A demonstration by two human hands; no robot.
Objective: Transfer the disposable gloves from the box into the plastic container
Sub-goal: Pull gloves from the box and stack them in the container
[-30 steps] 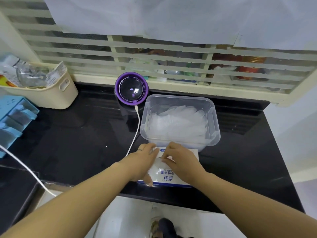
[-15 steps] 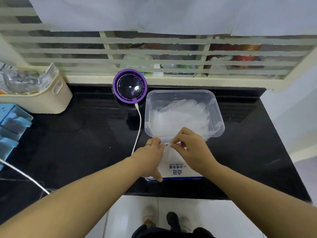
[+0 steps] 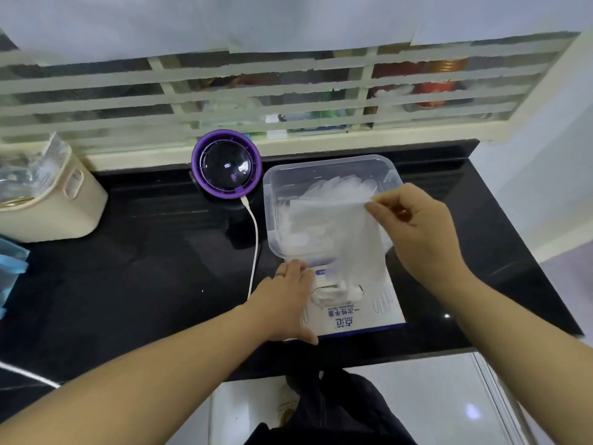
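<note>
Right hand [image 3: 417, 232] pinches one glove [image 3: 337, 239] over the part-filled container [image 3: 330, 163]; left hand [image 3: 285, 303] presses flat on the box [image 3: 353, 319], more gloves [image 3: 337, 292] inside.

purple round device [image 3: 226, 164], white cable [image 3: 256, 239], cream basket [image 3: 64, 207] on black counter [image 3: 144, 268].

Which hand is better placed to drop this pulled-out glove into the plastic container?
The right hand: it pinches the disposable glove by its top edge over the plastic container, so it probably need only lower and release. The left hand lies on the glove box, steadying it.
</note>
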